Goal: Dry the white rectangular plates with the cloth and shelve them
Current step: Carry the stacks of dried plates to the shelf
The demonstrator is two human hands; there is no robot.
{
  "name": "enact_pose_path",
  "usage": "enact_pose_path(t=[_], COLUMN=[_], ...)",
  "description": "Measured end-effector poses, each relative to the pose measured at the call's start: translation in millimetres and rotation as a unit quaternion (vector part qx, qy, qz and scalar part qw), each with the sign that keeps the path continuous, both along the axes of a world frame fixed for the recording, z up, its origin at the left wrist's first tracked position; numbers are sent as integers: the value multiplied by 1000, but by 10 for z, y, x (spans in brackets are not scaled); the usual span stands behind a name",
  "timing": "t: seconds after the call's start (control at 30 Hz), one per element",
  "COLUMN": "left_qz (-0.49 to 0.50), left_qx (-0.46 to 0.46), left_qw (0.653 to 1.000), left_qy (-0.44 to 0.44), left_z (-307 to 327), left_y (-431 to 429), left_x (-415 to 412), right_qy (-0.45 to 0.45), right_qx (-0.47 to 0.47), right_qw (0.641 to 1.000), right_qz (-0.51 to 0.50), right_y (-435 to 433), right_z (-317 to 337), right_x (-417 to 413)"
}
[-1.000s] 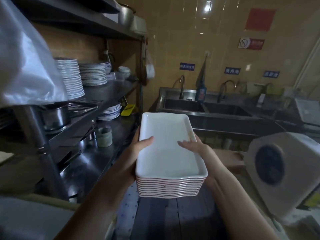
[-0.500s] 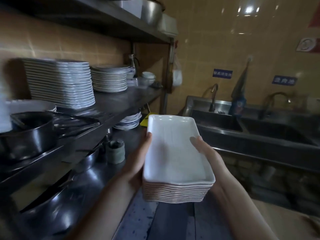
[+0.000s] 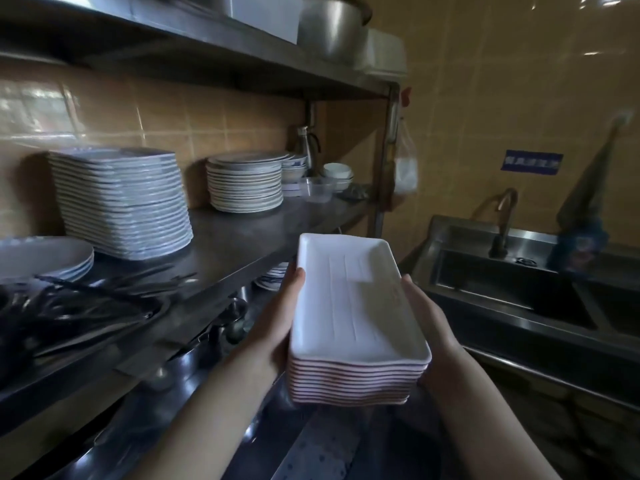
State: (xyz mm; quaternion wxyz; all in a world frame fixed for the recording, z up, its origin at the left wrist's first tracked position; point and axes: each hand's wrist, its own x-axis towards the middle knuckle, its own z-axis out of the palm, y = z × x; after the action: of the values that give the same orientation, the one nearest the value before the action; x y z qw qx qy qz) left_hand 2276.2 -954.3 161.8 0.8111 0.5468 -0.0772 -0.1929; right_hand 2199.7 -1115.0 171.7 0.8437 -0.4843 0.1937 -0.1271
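Observation:
I carry a stack of white rectangular plates [image 3: 353, 317] in front of my chest, its long side pointing away from me. My left hand [image 3: 277, 327] grips the stack's left side, thumb up along the rim. My right hand [image 3: 427, 323] grips the right side, fingers under the stack and thumb on the top plate's edge. The stack hangs in the air just right of the steel middle shelf [image 3: 249, 247]. A tall pile of similar rectangular plates [image 3: 121, 202] stands on that shelf at the left. No cloth is in view.
Round plates [image 3: 246, 181] and small bowls [image 3: 337, 171] stand further back on the shelf; dark utensils [image 3: 86, 306] and an oval plate [image 3: 41, 254] lie at its near left. Pots sit on the top shelf [image 3: 332, 26]. A steel sink [image 3: 512, 289] with a tap is at the right.
The view has swung left and closer to the shelving, and the stack has moved with both hands toward the middle shelf. My grip on the stack is unchanged.

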Motion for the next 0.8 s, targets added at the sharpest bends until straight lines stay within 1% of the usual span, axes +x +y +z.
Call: enact_pose_path(t=[0.1, 0.27, 0.37, 0.47, 0.57, 0.7, 0.8], left_qz=[2, 66, 111, 156, 197, 258, 310], left_qx=[7, 16, -8, -19, -11, -23, -31], left_qw=[1000, 997, 992, 987, 980, 965, 950], left_qy=[29, 39, 56, 44, 20, 34, 16], left_z=[35, 11, 90, 160, 208, 254, 298], left_y=[-191, -547, -765, -928, -1020, -1051, -1083], left_x=[307, 1087, 1511, 1909, 2173, 2495, 2692], right_qy=[2, -4, -1, -9, -17, -16, -26], right_qx=[-9, 2, 8, 9, -8, -22, -20], right_qw=[1000, 999, 997, 996, 994, 990, 979], right_qz=[11, 46, 72, 87, 105, 139, 202], right_y=[-231, -602, -796, -930, -1026, -1071, -1070], right_z=[10, 75, 161, 226, 269, 272, 270], right_x=[416, 1238, 1742, 2182, 2548, 3139, 3565])
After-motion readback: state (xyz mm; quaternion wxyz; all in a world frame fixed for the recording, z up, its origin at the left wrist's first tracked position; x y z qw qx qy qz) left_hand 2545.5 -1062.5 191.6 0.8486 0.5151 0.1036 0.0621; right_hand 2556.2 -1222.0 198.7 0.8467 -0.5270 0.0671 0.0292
